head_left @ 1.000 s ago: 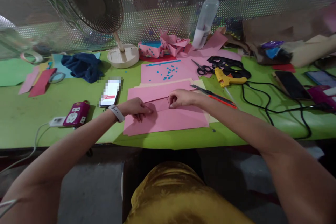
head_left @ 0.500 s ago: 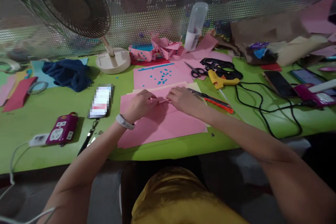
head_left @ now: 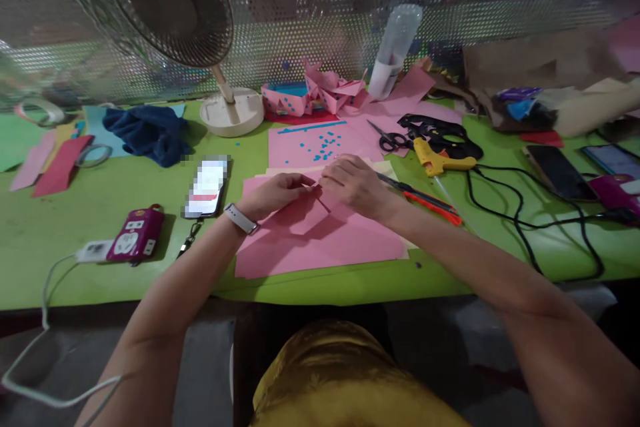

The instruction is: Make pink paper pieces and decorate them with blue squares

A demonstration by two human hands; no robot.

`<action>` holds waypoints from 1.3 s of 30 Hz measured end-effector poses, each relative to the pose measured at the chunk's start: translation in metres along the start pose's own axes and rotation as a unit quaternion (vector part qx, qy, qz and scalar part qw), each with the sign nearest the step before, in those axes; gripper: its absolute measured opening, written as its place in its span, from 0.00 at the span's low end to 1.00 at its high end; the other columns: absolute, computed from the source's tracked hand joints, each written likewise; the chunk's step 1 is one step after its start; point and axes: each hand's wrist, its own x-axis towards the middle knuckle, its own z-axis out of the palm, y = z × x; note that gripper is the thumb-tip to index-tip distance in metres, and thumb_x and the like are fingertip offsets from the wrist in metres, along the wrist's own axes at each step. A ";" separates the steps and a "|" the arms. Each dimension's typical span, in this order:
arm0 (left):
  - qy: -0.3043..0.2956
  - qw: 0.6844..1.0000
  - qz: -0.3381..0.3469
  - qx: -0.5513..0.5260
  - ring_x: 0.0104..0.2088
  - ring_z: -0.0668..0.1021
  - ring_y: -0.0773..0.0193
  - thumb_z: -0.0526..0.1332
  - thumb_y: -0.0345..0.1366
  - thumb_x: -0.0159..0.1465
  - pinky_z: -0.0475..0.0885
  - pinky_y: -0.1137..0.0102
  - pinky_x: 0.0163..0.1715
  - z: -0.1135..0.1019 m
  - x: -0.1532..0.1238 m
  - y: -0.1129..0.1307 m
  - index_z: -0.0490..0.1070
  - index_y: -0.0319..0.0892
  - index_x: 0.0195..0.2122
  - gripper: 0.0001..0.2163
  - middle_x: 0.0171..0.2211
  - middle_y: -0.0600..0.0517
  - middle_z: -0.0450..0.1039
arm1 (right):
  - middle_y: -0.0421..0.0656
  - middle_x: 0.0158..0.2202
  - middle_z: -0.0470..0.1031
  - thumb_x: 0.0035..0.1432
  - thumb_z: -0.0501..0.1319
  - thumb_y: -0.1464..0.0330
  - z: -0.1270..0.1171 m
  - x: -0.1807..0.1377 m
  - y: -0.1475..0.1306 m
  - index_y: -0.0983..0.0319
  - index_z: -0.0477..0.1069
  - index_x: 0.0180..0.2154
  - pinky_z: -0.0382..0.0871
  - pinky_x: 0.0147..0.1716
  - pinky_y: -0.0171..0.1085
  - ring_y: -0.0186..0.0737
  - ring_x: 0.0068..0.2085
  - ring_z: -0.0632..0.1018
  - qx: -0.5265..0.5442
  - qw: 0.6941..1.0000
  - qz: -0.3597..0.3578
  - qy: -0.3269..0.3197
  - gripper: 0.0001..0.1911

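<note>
Between my two hands is a folded piece of pink paper, tilted up over a stack of pink sheets. My left hand is closed on its left side, thumb and fingers pinching the upper edge. From the right, my right hand grips the same piece near its top corner, with the fingertips partly hidden. A black and orange cutter lies beside my right wrist. Small blue paper bits are scattered on a pink sheet beyond my hands.
A fan stands at the back left, near folded pink paper shapes. Scissors, a yellow glue gun and black cables lie to the right. A phone and purple power socket are left of my arm.
Both hands have lifted and tilted the folded pink paper up from the stack. My right hand has turned more onto its top corner. The whole view has shifted slightly.
</note>
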 end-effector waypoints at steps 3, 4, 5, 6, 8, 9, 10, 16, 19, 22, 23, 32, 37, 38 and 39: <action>0.010 0.988 -0.055 -0.142 0.23 0.69 0.74 0.71 0.42 0.53 0.63 0.77 0.24 0.005 -0.006 -0.003 0.72 0.39 0.32 0.13 0.25 0.56 0.70 | 0.47 0.53 0.73 0.67 0.49 0.74 -0.007 -0.011 -0.003 0.57 0.72 0.52 0.58 0.60 0.52 0.46 0.56 0.69 0.033 0.998 0.020 0.041 0.19; 0.019 0.981 -0.066 -0.183 0.22 0.68 0.75 0.73 0.42 0.52 0.61 0.77 0.22 0.006 -0.008 -0.005 0.70 0.39 0.30 0.15 0.23 0.57 0.68 | 0.47 0.56 0.71 0.66 0.51 0.75 -0.008 -0.017 -0.004 0.55 0.71 0.55 0.58 0.61 0.54 0.47 0.58 0.68 0.045 0.998 0.026 0.048 0.20; 0.028 0.973 -0.070 -0.218 0.21 0.66 0.75 0.74 0.42 0.50 0.60 0.78 0.21 0.008 -0.009 -0.007 0.68 0.39 0.28 0.16 0.22 0.58 0.66 | 0.47 0.58 0.70 0.65 0.52 0.75 -0.010 -0.024 -0.006 0.54 0.70 0.56 0.58 0.62 0.55 0.48 0.60 0.67 0.054 0.997 0.031 0.049 0.22; 0.032 0.966 -0.068 -0.247 0.20 0.65 0.76 0.75 0.42 0.49 0.59 0.78 0.20 0.010 -0.010 -0.008 0.67 0.40 0.27 0.18 0.21 0.59 0.64 | 0.46 0.60 0.68 0.64 0.53 0.76 -0.011 -0.029 -0.008 0.53 0.69 0.57 0.58 0.62 0.56 0.49 0.62 0.66 0.061 0.997 0.033 0.044 0.23; 0.025 0.958 -0.060 -0.279 0.20 0.63 0.77 0.75 0.42 0.49 0.59 0.79 0.20 0.013 -0.012 -0.009 0.66 0.39 0.27 0.18 0.21 0.60 0.62 | 0.46 0.63 0.66 0.64 0.55 0.76 -0.011 -0.038 -0.010 0.52 0.70 0.57 0.59 0.62 0.56 0.49 0.65 0.63 0.069 0.997 0.037 0.029 0.23; 0.021 0.956 -0.056 -0.286 0.20 0.62 0.77 0.74 0.42 0.50 0.59 0.79 0.20 0.015 -0.013 -0.009 0.66 0.39 0.27 0.18 0.21 0.60 0.61 | 0.45 0.63 0.65 0.64 0.55 0.75 -0.010 -0.040 -0.011 0.52 0.71 0.56 0.59 0.62 0.56 0.49 0.65 0.63 0.072 0.996 0.041 0.026 0.22; 0.019 0.956 -0.054 -0.288 0.21 0.63 0.77 0.74 0.42 0.50 0.60 0.79 0.21 0.017 -0.014 -0.009 0.67 0.39 0.29 0.17 0.22 0.60 0.61 | 0.45 0.63 0.65 0.64 0.55 0.75 -0.009 -0.041 -0.011 0.52 0.72 0.55 0.60 0.62 0.55 0.48 0.65 0.63 0.076 0.996 0.047 0.026 0.21; -0.001 0.960 -0.052 -0.274 0.21 0.63 0.76 0.72 0.42 0.53 0.57 0.78 0.21 0.023 -0.016 -0.013 0.68 0.39 0.30 0.15 0.24 0.58 0.63 | 0.45 0.59 0.71 0.66 0.56 0.71 -0.007 -0.040 -0.010 0.53 0.77 0.48 0.63 0.60 0.53 0.46 0.61 0.68 0.093 0.993 0.047 0.048 0.15; -0.021 0.969 -0.037 -0.244 0.20 0.61 0.76 0.71 0.42 0.54 0.53 0.77 0.18 0.023 -0.016 -0.017 0.65 0.40 0.28 0.16 0.22 0.59 0.62 | 0.44 0.58 0.72 0.67 0.55 0.71 -0.005 -0.041 -0.012 0.54 0.78 0.47 0.65 0.59 0.50 0.45 0.60 0.69 0.094 0.992 0.051 0.060 0.15; -0.044 0.982 -0.035 -0.180 0.18 0.62 0.76 0.69 0.44 0.56 0.52 0.76 0.18 0.024 -0.015 -0.019 0.63 0.41 0.27 0.16 0.20 0.58 0.63 | 0.45 0.57 0.73 0.67 0.55 0.69 -0.003 -0.044 -0.013 0.54 0.78 0.46 0.64 0.58 0.52 0.48 0.60 0.68 0.112 0.991 0.059 0.044 0.14; -0.048 0.988 -0.040 -0.142 0.18 0.63 0.75 0.68 0.44 0.57 0.54 0.76 0.18 0.024 -0.016 -0.019 0.63 0.41 0.28 0.15 0.20 0.58 0.64 | 0.46 0.55 0.74 0.67 0.55 0.69 -0.002 -0.045 -0.013 0.55 0.79 0.46 0.65 0.56 0.51 0.48 0.58 0.69 0.117 0.991 0.060 0.034 0.14; 0.081 0.929 0.081 0.351 0.31 0.76 0.63 0.64 0.45 0.62 0.67 0.70 0.30 0.026 -0.037 -0.007 0.73 0.41 0.39 0.12 0.34 0.48 0.77 | 0.47 0.41 0.78 0.67 0.57 0.67 0.020 -0.052 -0.005 0.58 0.80 0.44 0.67 0.44 0.44 0.44 0.44 0.74 0.215 0.974 0.065 -0.036 0.12; 0.026 0.884 0.230 0.407 0.38 0.79 0.62 0.57 0.33 0.68 0.73 0.69 0.37 0.023 -0.039 -0.018 0.75 0.42 0.47 0.10 0.41 0.47 0.76 | 0.46 0.39 0.77 0.65 0.59 0.63 0.021 -0.049 -0.004 0.58 0.80 0.42 0.66 0.43 0.42 0.42 0.42 0.74 0.274 0.958 0.083 -0.022 0.11; 0.039 0.872 0.250 0.419 0.39 0.79 0.61 0.56 0.33 0.69 0.74 0.67 0.38 0.024 -0.039 -0.022 0.76 0.42 0.47 0.10 0.42 0.47 0.76 | 0.46 0.39 0.77 0.65 0.60 0.63 0.021 -0.048 -0.005 0.58 0.80 0.41 0.66 0.43 0.43 0.42 0.42 0.74 0.281 0.955 0.087 -0.020 0.11; 0.056 0.859 0.269 0.433 0.41 0.79 0.60 0.56 0.33 0.69 0.75 0.66 0.40 0.025 -0.038 -0.025 0.76 0.42 0.47 0.11 0.43 0.46 0.76 | 0.46 0.39 0.77 0.65 0.60 0.62 0.021 -0.048 -0.006 0.59 0.80 0.40 0.66 0.43 0.43 0.43 0.41 0.74 0.285 0.954 0.095 -0.018 0.11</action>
